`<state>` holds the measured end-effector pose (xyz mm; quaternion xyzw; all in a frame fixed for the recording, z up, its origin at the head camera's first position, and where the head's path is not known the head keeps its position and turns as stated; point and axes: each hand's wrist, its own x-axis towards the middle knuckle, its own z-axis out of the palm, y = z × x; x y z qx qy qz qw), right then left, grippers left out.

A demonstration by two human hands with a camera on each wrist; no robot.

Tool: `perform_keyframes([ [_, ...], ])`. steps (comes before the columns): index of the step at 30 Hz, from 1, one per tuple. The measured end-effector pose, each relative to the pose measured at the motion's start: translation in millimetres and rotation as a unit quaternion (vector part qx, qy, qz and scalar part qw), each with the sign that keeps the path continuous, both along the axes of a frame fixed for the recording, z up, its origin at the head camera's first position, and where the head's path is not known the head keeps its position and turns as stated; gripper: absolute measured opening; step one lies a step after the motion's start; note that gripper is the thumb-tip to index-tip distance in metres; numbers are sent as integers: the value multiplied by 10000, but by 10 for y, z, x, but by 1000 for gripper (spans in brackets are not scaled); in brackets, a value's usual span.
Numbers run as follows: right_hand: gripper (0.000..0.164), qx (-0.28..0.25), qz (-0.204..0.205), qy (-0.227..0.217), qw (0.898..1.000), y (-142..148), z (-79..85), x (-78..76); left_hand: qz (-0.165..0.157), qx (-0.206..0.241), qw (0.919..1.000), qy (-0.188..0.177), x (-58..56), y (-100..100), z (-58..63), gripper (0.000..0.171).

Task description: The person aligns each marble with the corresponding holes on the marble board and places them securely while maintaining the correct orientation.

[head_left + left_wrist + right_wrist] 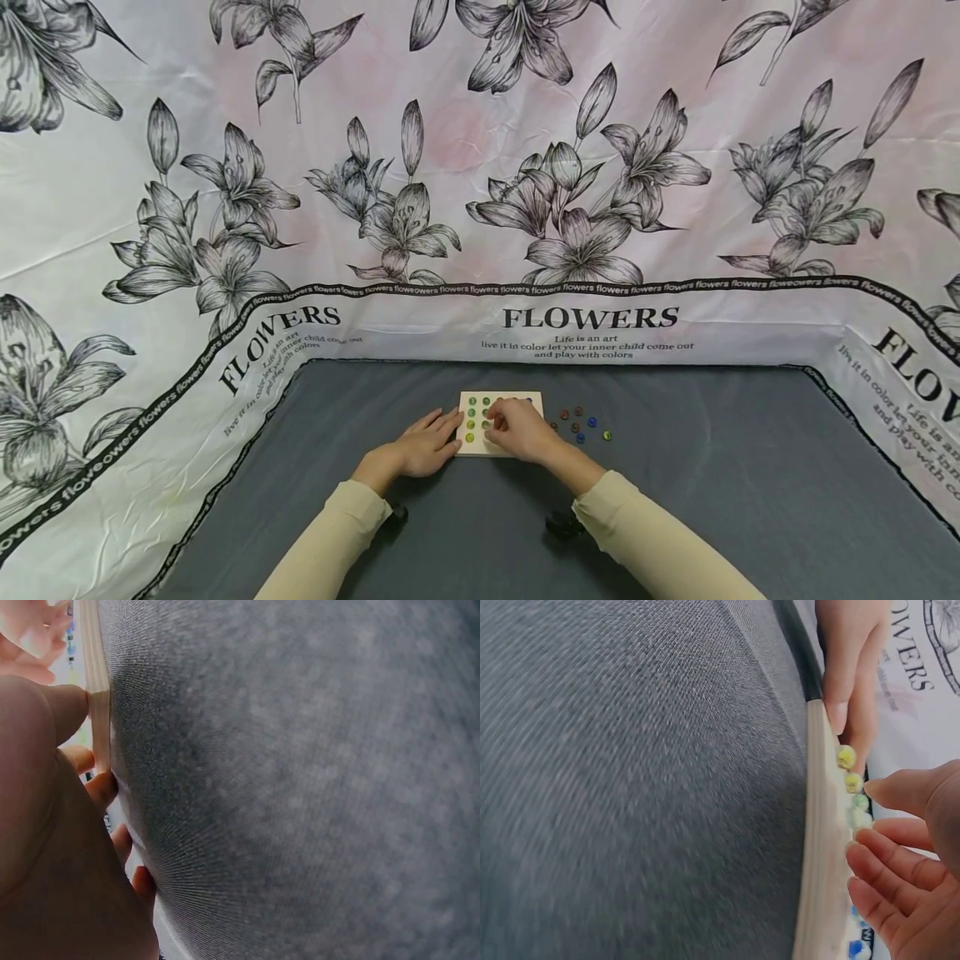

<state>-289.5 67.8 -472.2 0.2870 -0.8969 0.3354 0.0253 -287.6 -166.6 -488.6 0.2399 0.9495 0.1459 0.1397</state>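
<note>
Board: a pale wooden board [480,451] is seen lying flat on the grey cloth [697,500], toward its far side, between the two hands.
Seated marbles: green marbles [472,412] are lined up in a column along the board's left side, with a yellow-green marble [469,437] at the near end; a blue marble [529,401] is seen near the far right corner.
Left hand: the left hand [423,446] is laid beside the board with fingers extended; the board's left edge is touched by it, and the thumb [69,709] is set against the wooden side.
Right hand: the right hand [521,432] is held over the board, fingers bent, thumb and forefinger narrowly spaced close to the marbles; whether one is pinched cannot be told.
Loose marbles: reddish-brown marbles [578,411], blue marbles [592,422] and a lime marble [607,435] are scattered on the cloth, right of the board.
Sleeves: both forearms are covered by cream sleeves [660,537].
Backdrop: a white fabric [420,333] is printed with black lilies and "FLOWERS".
</note>
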Motion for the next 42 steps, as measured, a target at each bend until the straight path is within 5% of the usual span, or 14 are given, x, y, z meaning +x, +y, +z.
perform_keyframes([
  [23, 24, 347, 133, 352, 9987, 620, 323, 382, -42, 51, 10000, -1, 10, -38, -109, 60],
  [42, 22, 388, -192, 402, 9983, 1225, 309, 321, -68, -4, 9999, -74, 15, -10, 3, 61],
])
